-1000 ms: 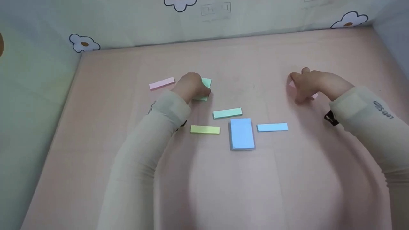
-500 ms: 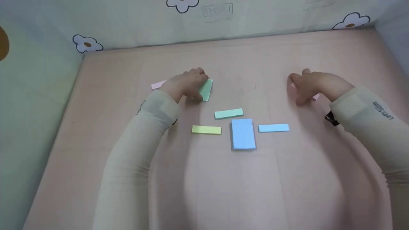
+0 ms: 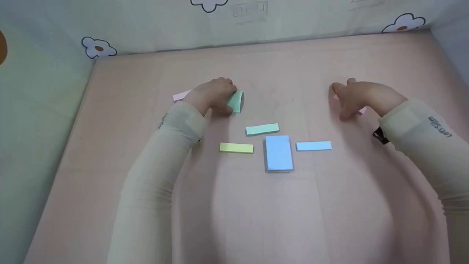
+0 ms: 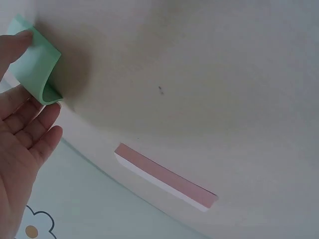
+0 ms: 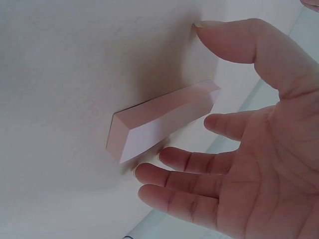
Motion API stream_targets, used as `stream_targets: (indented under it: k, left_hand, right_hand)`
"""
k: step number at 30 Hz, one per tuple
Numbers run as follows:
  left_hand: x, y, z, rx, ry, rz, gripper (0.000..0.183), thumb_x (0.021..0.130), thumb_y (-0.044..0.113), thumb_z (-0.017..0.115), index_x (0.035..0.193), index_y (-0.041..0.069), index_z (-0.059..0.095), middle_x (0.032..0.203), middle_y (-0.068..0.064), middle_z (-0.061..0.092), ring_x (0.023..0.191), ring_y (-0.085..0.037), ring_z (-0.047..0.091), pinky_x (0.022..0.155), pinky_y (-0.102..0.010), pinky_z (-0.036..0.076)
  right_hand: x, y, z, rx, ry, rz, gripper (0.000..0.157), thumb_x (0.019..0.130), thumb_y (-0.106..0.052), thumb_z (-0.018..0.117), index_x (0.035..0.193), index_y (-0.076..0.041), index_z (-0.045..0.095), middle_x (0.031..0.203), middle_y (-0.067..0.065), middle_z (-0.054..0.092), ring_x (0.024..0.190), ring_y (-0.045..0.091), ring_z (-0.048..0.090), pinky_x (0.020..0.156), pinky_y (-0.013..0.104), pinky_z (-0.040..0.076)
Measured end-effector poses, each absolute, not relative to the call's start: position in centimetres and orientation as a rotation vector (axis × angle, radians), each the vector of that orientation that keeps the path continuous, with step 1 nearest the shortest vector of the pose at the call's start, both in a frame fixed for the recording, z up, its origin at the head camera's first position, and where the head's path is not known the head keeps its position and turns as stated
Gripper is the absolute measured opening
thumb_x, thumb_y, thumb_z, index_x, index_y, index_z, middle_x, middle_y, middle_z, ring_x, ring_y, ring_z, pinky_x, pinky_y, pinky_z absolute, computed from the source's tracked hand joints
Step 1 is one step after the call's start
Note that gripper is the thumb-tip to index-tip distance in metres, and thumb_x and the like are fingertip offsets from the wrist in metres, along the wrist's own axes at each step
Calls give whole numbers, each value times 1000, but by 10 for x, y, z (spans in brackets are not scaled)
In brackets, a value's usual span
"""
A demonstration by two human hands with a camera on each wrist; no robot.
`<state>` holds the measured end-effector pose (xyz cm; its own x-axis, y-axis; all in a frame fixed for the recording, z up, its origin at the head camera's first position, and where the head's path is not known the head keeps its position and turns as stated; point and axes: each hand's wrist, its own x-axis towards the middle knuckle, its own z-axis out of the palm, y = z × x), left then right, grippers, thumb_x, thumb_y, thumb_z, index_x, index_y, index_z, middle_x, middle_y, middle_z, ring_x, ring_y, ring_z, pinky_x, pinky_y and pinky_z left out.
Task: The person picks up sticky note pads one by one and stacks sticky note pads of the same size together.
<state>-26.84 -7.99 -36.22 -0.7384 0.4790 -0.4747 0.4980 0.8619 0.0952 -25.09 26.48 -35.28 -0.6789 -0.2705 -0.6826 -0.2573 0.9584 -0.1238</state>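
My left hand pinches a green sticky note between thumb and fingers. In the left wrist view the note bows into a curve, its lower edge curling under. A pink sticky-note strip lies close by on the table, partly covered by this hand in the head view. My right hand hovers around a thick pink sticky-note pad. Its thumb and fingers are spread to either side, with gaps showing between them and the pad in the right wrist view.
Between the hands lie a pale green strip, a yellow-green strip, a blue pad and a blue strip. The pinkish table meets a pale wall printed with flowers.
My left hand has shifted slightly left and its fingers have opened out over the green note, which has gone from flat to bowed. The right hand stays where it was.
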Motion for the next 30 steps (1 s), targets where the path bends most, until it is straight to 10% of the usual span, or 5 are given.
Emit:
stream_targets:
  k: [30]
  left_hand:
    - [-261,-68,-356,579,2509,-58,66,76,29,70,130,6,42,118,-10,44,103,-24,42,92,-39,41]
  right_hand:
    - [-252,263,-350,-385,2330,13,87,73,-15,59,141,0,7,117,35,22,65,25,53,58,35,38]
